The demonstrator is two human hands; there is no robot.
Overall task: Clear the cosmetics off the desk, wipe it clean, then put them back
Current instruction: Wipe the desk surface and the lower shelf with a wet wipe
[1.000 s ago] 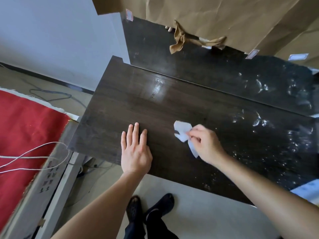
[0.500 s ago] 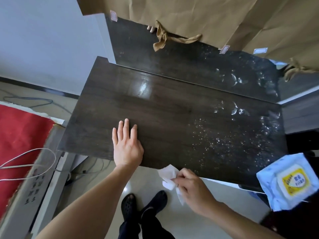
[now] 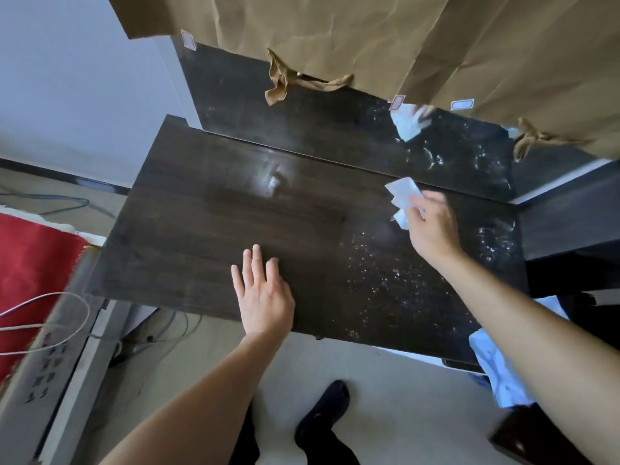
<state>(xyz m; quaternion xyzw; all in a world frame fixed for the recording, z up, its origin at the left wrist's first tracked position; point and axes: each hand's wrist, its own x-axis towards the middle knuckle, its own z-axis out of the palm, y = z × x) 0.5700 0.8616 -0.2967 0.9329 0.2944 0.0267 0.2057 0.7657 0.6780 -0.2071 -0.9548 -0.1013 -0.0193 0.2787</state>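
Observation:
The dark wood desk [image 3: 208, 229] fills the middle of the head view, with no cosmetics on it. White specks and smears cover its right part [image 3: 396, 280]. My right hand [image 3: 432, 226] is at the desk's far right, near the back edge, and grips a white wet wipe [image 3: 404, 198] against the surface. My left hand [image 3: 265, 297] lies flat on the front edge of the desk, fingers spread, holding nothing. A dark glossy back panel [image 3: 318, 129] behind the desk mirrors the wipe and my right hand.
Brown paper [image 3: 352, 38] hangs over the back panel. A blue-and-white wipes pack [image 3: 496, 367] lies at the lower right, partly behind my right forearm. A red cloth [image 3: 30, 263] and white cables [image 3: 50, 313] lie on a surface at the left. My shoes [image 3: 322, 414] stand below the desk's front edge.
My right hand has carried the wipe from below the desk's front edge up to the far right of the desk. The camera has shifted. My left hand stays flat on the front edge.

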